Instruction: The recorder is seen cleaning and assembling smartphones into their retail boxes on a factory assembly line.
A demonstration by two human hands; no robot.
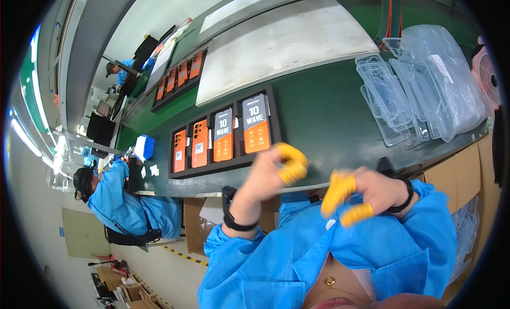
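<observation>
My left hand [271, 171], in yellow finger covers, hovers over the table's front edge by the near right corner of a black foam tray [212, 169]. Its fingers curl and are blurred, and I see nothing held. To its right, my right hand [361, 195], also in yellow finger covers, is in front of my chest. Its fingers and thumb are apart, with nothing between them. In the tray are two orange phones [200, 143] back up on the left. Two phones [256, 123] on the right show a printed grey-and-orange front.
Clear plastic trays [396, 96] and bagged trays [438, 80] are piled at the right of the green table [319, 112]. A white board [281, 40] lies behind. Another phone tray [178, 80] is at far left. A co-worker in blue [125, 202] sits left; a cardboard box [451, 176] stands right.
</observation>
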